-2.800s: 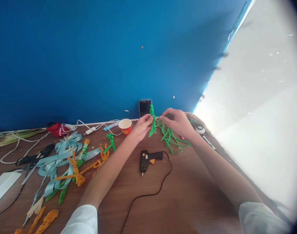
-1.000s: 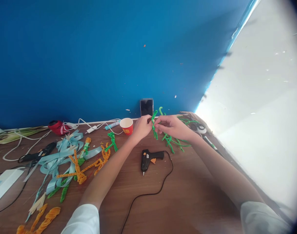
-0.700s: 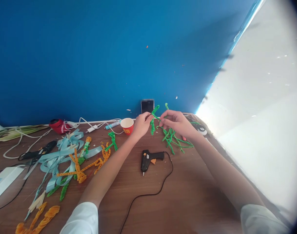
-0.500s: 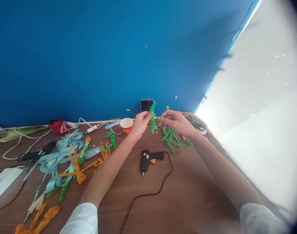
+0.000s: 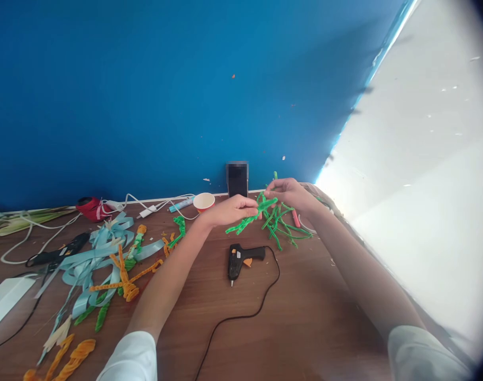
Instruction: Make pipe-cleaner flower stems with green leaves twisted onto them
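Your left hand (image 5: 229, 210) reaches across with its fingers closed on a twisted green pipe cleaner (image 5: 243, 225), whose end pokes out toward the lower left. Your right hand (image 5: 289, 193) curves narrowly over the top of a green pipe-cleaner tangle (image 5: 279, 227), though whether it grips is hard to tell. That tangle lies just beyond the hot glue gun (image 5: 241, 255), apparently resting on the wooden counter (image 5: 308, 296), so the counter seems to carry its weight while your hands steady only the stems.

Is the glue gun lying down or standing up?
Lying down: the glue gun rests on its side on the wooden table, nozzle toward the person.
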Available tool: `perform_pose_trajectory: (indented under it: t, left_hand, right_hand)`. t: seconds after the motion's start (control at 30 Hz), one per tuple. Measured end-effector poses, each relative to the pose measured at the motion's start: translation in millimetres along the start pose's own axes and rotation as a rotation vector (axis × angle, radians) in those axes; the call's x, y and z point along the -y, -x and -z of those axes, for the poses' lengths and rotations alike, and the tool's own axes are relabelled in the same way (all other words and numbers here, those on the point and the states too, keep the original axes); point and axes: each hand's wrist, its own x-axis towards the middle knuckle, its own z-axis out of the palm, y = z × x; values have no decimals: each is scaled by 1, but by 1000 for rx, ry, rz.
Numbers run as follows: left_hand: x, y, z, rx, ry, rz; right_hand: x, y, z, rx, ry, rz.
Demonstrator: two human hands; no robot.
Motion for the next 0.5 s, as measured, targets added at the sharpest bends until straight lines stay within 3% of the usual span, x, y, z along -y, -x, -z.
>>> perform_pose_trajectory:
  t: [0.1, 0.27, 0.37, 0.5]
  left_hand:
    - [6, -3, -7, 46, -299, 51]
    - [23, -13, -26, -209, -560, 185]
    - [31, -18, -29, -294, -457, 227]
    - [38, -21, -21, -408, -109, 191]
  right_hand:
    - [4, 2, -7, 12, 90, 40]
    - [20, 11, -24, 32, 336, 100]
    - [29, 18, -36, 91, 393, 137]
    - [36, 25, -45, 120, 406, 126]
